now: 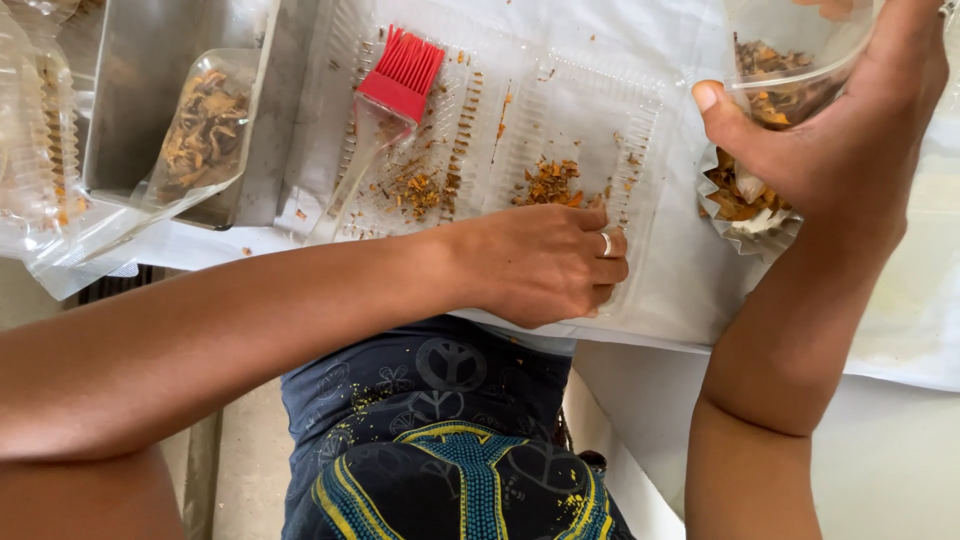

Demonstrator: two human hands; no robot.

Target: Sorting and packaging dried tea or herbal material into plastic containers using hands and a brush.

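Nearest, at the bottom of the frame, is the person's lap in dark patterned cloth (440,440), with both forearms reaching up from it to the table (900,340). The left hand (545,262) lies at centre frame on the near edge of an opened clear tray (600,120), fingers (600,270) curled under in a loose clench with a ring showing — it seems to pin the light plastic flat so it cannot slide, and whether it pinches any flakes I cannot tell. Just beyond its knuckles sits a small heap of orange flakes (552,183), with a thinner scatter to the left. The right hand (850,140), at the upper right, grips a clear cup (790,60) part filled with the same dried bits, thumb across its wall, tilted over a crimped clear dish (745,205) that holds paler pieces — likely so the contents can spill there. Farther up, a red brush (400,75) rests on the tray, handy for sweeping crumbs. At upper left, a filled clear pack (205,125) leans in a metal pan (140,90).
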